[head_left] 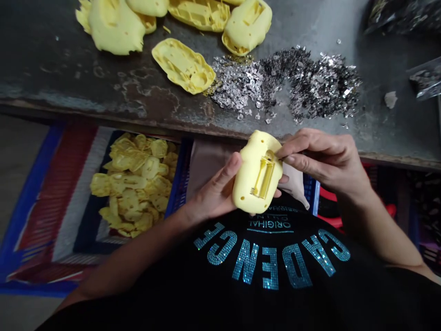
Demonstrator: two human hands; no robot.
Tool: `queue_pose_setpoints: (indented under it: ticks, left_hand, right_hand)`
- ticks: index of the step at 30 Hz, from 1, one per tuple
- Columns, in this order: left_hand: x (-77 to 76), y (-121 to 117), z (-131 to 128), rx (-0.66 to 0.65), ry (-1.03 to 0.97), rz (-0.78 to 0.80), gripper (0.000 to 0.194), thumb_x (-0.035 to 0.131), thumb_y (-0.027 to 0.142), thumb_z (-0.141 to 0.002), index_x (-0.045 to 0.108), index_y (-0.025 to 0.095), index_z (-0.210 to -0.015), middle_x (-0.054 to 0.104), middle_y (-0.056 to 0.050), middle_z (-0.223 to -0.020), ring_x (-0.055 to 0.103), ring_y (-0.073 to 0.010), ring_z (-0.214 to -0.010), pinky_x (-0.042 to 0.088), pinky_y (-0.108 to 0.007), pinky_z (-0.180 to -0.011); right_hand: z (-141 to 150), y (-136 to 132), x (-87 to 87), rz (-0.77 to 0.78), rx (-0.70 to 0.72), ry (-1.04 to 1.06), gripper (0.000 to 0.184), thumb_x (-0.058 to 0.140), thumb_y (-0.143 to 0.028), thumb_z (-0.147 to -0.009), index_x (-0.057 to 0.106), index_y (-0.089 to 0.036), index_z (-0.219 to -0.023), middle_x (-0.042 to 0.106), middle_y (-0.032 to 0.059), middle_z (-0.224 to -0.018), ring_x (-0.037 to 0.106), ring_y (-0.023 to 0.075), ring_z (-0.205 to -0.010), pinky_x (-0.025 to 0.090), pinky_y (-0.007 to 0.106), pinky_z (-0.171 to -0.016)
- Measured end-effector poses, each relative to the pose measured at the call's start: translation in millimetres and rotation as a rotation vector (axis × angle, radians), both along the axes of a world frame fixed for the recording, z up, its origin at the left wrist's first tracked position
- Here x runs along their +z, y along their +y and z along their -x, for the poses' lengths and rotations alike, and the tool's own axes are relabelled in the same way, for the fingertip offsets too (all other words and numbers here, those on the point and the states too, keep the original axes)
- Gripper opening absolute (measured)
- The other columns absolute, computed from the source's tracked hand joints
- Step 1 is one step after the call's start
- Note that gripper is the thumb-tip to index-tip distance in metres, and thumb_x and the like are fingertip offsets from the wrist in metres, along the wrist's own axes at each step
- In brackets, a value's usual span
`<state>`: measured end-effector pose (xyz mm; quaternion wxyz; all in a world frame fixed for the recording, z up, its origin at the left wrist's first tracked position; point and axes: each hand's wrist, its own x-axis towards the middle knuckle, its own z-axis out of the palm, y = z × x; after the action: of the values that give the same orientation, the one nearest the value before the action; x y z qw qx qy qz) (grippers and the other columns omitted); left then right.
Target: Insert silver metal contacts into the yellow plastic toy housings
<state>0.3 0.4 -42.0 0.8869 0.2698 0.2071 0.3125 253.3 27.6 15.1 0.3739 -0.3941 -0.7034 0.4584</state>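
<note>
A yellow plastic toy shell [245,184] with a long battery slot in its face is held up in front of my shirt. My left hand [217,188] is wrapped round its left side and back, thumb along the edge. At the shell's upper right, my right hand [320,156] pinches with thumb and forefinger close to the top of the slot. Whatever lies between those fingertips is too small or hidden to make out. Beyond the hands, a heap of small shiny metal contact pieces [320,87] lies on the worn dark table [103,87].
An open yellow half shell [184,65] sits beside the metal pieces, with more yellow shells [115,25] behind. Clear plastic bags [427,78] lie at the right. Below the table edge, a blue crate [25,207] at the left holds many yellow parts [138,184].
</note>
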Motion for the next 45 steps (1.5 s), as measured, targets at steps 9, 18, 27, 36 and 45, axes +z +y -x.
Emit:
queue_pose_setpoints:
  ticks: [9, 18, 27, 36, 45]
  left_hand:
    - [9.3, -5, -10, -0.049, 0.179, 0.006, 0.091, 0.071, 0.094, -0.093, 0.071, 0.025, -0.151, 0.088, -0.015, -0.117, 0.088, -0.0340, -0.084, 0.054, -0.026, -0.042]
    - [17.2, -8, -20, -0.052, 0.118, 0.057, 0.082, 0.080, 0.082, -0.096, 0.070, 0.025, -0.154, 0.089, -0.013, -0.116, 0.088, -0.0315, -0.089, 0.058, -0.025, -0.048]
    - [17.8, -15, -22, 0.058, 0.228, 0.033, 0.080, 0.081, 0.080, -0.098, 0.069, 0.027, -0.156, 0.085, -0.015, -0.135, 0.085, -0.0420, -0.128, 0.076, -0.044, -0.086]
    - [11.5, -13, -26, 0.050, 0.134, 0.076, 0.085, 0.082, 0.075, -0.100, 0.059, 0.024, -0.164, 0.085, -0.013, -0.131, 0.088, -0.0355, -0.116, 0.072, -0.031, -0.072]
    - [7.6, -3, -17, -0.084, 0.035, 0.120, 0.092, 0.076, 0.079, -0.102, 0.049, 0.022, -0.169, 0.087, -0.017, -0.122, 0.089, -0.0326, -0.102, 0.058, -0.021, -0.049]
  right_hand:
    - [-8, 2, 16.7, 0.171, 0.083, 0.029, 0.018, 0.096, -0.041, -0.097, 0.086, -0.028, -0.106, 0.085, -0.0004, -0.096, 0.079, 0.0180, -0.082, 0.068, 0.034, -0.072]
    - [-15, 12, 28.5, 0.061, 0.187, -0.109, 0.026, 0.093, -0.043, -0.099, 0.077, -0.023, -0.102, 0.080, -0.0086, -0.090, 0.077, 0.0080, -0.080, 0.060, 0.024, -0.071]
    - [-10, 18, 42.3, 0.044, 0.122, -0.199, 0.039, 0.112, -0.045, -0.077, 0.080, -0.026, -0.090, 0.080, -0.0064, -0.080, 0.071, 0.0115, -0.069, 0.056, 0.028, -0.063]
    - [-4, 21, 41.5, -0.166, 0.221, -0.412, 0.016, 0.091, -0.026, -0.096, 0.075, -0.026, -0.094, 0.081, -0.0045, -0.089, 0.072, 0.0123, -0.076, 0.050, 0.027, -0.068]
    - [-9, 5, 30.8, -0.161, -0.010, -0.233, 0.020, 0.093, -0.045, -0.100, 0.081, -0.029, -0.096, 0.084, -0.0006, -0.092, 0.074, 0.0185, -0.078, 0.059, 0.035, -0.070]
